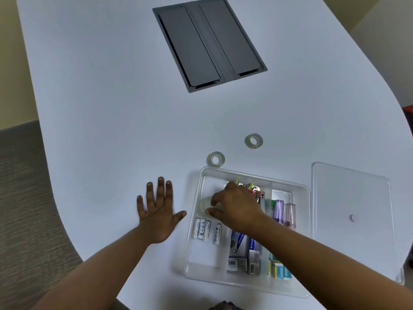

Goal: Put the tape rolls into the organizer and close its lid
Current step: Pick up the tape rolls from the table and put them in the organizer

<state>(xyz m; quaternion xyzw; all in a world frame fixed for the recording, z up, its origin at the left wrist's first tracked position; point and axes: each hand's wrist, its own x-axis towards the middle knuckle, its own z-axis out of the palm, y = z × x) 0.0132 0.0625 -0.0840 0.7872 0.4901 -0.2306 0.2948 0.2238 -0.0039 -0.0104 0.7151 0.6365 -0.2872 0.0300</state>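
The left hand (157, 211) lies flat and spread on the tabletop (100, 108), left of the organizer (307, 220). The right hand (237, 209) reaches into its far-left compartment, fingers pinching a tape roll (204, 205). Two more tape rolls (215, 159) (253, 141) lie beyond; the lid (350, 198) lies right.

White table (111, 108); dark grey hatch (207, 43); clear organizer (245, 174) and lid (350, 198); translucent tape rolls (215, 159); white batteries (202, 229); purple and pink tubes (285, 212).
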